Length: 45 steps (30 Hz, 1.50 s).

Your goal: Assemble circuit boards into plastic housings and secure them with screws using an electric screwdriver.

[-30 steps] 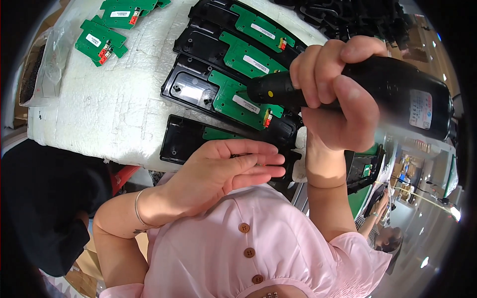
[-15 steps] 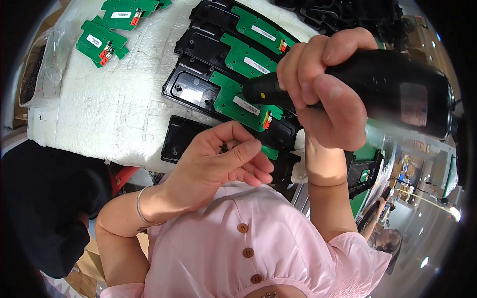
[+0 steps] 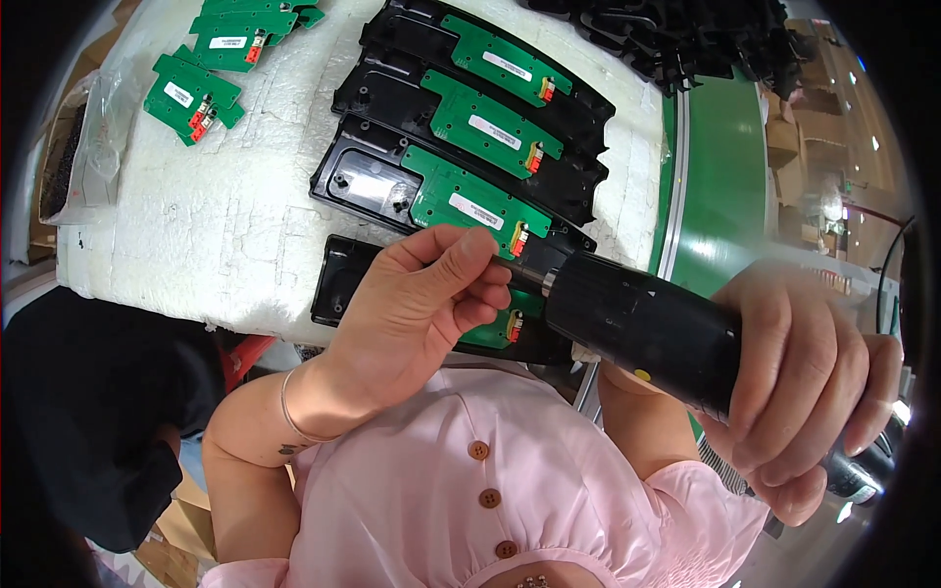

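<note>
My right hand [image 3: 809, 367] is wrapped round a black electric screwdriver [image 3: 637, 328], which points left. Its bit reaches the fingertips of my left hand [image 3: 397, 309]. The left thumb and forefinger are pinched together at the bit's tip; the small dark screws seen in that hand earlier are now hidden by the fingers. Just beyond the hands lies a black plastic housing [image 3: 358, 186] with a green circuit board [image 3: 475, 206] in it. Nearer to me, another black housing [image 3: 340, 279] with a green board is partly covered by my left hand.
Two more housings with green boards [image 3: 495, 127] [image 3: 505, 61] lie farther back on the white foam-covered surface [image 3: 235, 196]. Loose green boards [image 3: 191, 95] are at the far left. Black plastic parts [image 3: 676, 34] are heaped at the back right, beside a green surface [image 3: 720, 186].
My right hand has drawn the screwdriver off the board, down and to the right, turning its bit toward my left hand. The left fingers have closed to a pinch at the bit.
</note>
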Available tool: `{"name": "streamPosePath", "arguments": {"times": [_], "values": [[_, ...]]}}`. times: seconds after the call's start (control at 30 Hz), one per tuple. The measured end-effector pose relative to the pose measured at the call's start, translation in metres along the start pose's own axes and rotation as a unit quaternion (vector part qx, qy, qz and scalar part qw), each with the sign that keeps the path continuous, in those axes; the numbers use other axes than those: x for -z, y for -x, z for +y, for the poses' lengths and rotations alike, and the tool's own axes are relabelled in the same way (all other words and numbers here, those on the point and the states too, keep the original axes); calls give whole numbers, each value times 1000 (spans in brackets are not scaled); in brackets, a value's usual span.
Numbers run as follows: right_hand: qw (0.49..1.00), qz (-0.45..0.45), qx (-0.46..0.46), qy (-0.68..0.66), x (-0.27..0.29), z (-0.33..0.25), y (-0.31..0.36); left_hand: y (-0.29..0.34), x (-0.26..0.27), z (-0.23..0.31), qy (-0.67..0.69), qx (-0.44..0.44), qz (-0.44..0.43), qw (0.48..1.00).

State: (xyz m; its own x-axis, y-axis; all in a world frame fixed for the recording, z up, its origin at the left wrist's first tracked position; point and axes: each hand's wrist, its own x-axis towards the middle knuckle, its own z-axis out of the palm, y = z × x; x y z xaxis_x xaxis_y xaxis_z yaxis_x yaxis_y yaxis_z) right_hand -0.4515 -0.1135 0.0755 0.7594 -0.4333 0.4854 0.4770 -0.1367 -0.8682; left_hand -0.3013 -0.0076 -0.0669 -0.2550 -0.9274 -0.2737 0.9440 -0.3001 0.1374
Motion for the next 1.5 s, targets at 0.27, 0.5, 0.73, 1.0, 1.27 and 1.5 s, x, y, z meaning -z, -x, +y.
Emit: {"name": "streamPosePath", "arguments": {"times": [0.27, 0.5, 0.73, 1.0, 1.27, 1.5], "values": [[995, 37, 79, 50, 13, 49, -4, -2, -34, -7, 15, 54, 67, 996], [983, 159, 25, 92, 12, 83, -14, 6, -13, -5, -34, 117, 29, 992], [986, 141, 8, 91, 13, 90, -19, 12, -15, 1, -111, 134, -5, 985], [989, 99, 1, 108, 11, 95, -25, 9, -10, 10, -179, 62, 52, 980], [995, -3, 74, 68, 26, 51, -17, 5, -17, 14, -131, 21, 40, 990], [995, 43, 54, -73, 2, 1, 3, 6, -4, 13, -47, -37, 50, 997]]}}
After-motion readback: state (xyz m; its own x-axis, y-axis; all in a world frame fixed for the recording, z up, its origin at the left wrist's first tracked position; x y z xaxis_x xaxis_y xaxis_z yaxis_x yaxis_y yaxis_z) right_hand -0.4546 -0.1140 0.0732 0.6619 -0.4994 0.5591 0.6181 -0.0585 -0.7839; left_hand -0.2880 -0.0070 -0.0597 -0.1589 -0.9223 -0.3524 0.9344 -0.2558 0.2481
